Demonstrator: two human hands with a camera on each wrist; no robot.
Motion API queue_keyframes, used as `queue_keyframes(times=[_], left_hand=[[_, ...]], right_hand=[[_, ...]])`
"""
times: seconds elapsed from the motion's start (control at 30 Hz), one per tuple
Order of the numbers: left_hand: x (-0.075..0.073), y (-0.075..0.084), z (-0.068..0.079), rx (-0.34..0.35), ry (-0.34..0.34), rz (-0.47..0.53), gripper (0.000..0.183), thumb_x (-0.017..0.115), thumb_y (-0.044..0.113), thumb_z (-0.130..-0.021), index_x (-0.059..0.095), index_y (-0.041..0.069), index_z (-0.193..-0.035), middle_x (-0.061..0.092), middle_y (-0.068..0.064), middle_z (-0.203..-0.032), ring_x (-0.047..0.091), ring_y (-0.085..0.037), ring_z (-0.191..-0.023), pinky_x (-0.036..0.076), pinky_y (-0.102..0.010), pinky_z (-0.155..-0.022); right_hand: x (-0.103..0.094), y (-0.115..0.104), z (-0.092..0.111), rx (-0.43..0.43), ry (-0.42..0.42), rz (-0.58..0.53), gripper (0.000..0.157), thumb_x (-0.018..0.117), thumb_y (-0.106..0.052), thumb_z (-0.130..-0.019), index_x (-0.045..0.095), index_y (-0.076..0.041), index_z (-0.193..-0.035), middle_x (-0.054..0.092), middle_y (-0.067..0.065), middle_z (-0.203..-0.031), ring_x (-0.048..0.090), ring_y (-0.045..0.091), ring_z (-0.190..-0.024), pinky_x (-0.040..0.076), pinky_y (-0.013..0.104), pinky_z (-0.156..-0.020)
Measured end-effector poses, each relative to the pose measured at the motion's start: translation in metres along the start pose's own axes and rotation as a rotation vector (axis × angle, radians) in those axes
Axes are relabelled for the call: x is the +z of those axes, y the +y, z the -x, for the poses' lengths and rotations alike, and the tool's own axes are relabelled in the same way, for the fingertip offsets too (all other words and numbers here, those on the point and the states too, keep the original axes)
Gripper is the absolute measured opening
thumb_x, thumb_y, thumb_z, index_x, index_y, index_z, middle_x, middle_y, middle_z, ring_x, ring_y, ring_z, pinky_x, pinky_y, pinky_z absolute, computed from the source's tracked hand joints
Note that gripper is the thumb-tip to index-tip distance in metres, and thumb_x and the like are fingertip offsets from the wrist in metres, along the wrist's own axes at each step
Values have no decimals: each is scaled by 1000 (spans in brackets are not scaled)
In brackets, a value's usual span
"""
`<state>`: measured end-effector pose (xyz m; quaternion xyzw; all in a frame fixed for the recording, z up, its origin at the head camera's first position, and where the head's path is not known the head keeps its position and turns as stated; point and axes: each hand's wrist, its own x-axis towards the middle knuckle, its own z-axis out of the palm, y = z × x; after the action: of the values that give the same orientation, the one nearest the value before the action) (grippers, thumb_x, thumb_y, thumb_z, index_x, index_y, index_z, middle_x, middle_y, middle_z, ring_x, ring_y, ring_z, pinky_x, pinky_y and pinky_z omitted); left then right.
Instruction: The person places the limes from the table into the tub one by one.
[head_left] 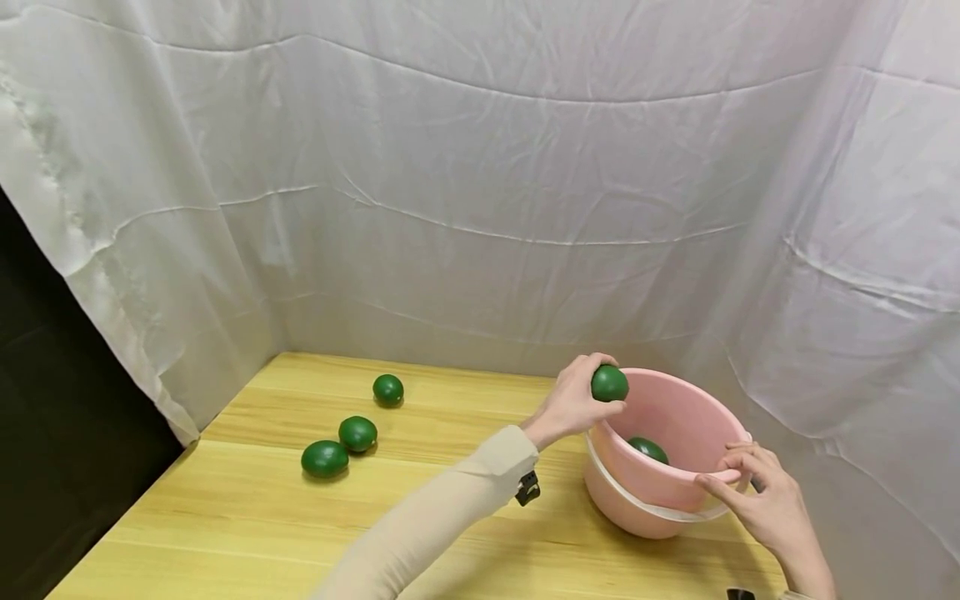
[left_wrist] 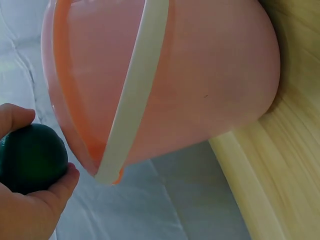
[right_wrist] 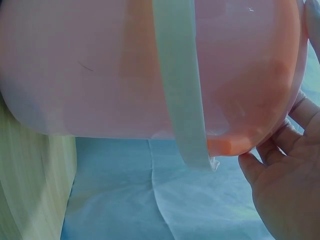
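Observation:
My left hand (head_left: 576, 398) grips a dark green lime (head_left: 610, 383) between thumb and fingers at the left rim of a pink bucket (head_left: 637, 500). In the left wrist view, this lime (left_wrist: 34, 159) sits just beyond the bucket's rim. Another lime (head_left: 648, 450) lies inside the bucket, partly hidden by its near wall. My right hand (head_left: 768, 496) holds the rim on the right side, thumb along the near edge and fingers curled over it. A white handle (right_wrist: 181, 85) hangs down around the bucket's outside.
Three more limes lie on the left of the wooden table: one at the back (head_left: 387, 390), one in the middle (head_left: 357, 434) and one in front (head_left: 325, 459). A pale curtain (head_left: 487, 208) closes off the back and sides. The table (head_left: 225, 533) ends at a dark area on the left.

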<state>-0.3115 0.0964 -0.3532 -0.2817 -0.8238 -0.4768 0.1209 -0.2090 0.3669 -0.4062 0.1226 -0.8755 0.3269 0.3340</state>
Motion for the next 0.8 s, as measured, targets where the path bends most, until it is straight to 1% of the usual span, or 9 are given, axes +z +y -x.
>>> queue_keyframes(times=[0.13,0.2,0.37,0.57,0.8], left_hand=[[3,1,-1,14,-15,8,54,81,25,-80,51,18,-124,61,0,-113,57,-6,-91,49,-16,-75],[5,2,-1,27,-25,-14,55,82,26,-80,50,18,-125,62,0,-114,58,-6,-93,49,-15,-76],[9,3,-2,78,-41,-124,55,81,30,-82,55,18,-129,57,-1,-121,56,-10,-99,48,-15,-79],[11,1,-2,92,-47,-151,58,80,30,-82,55,17,-133,57,-2,-124,57,-11,-102,48,-15,-81],[13,1,-3,108,-59,-197,60,79,30,-83,54,19,-136,58,-1,-127,58,-12,-107,48,-15,-84]], right_hand=[[0,0,0,2,-2,2,30,89,-12,-67,61,-19,-74,46,-34,-110,34,-18,-119,20,-1,-93],[0,0,0,3,-3,3,30,89,-12,-67,61,-19,-74,46,-35,-110,35,-19,-119,20,-1,-92],[0,0,1,3,-4,0,30,89,-12,-68,61,-19,-74,47,-34,-110,35,-18,-118,20,-1,-93],[0,1,1,4,-4,2,30,89,-12,-68,61,-20,-74,47,-34,-110,35,-18,-117,20,-1,-93],[0,0,1,1,-2,-7,30,88,-10,-68,61,-20,-75,48,-33,-110,37,-17,-116,21,-2,-91]])
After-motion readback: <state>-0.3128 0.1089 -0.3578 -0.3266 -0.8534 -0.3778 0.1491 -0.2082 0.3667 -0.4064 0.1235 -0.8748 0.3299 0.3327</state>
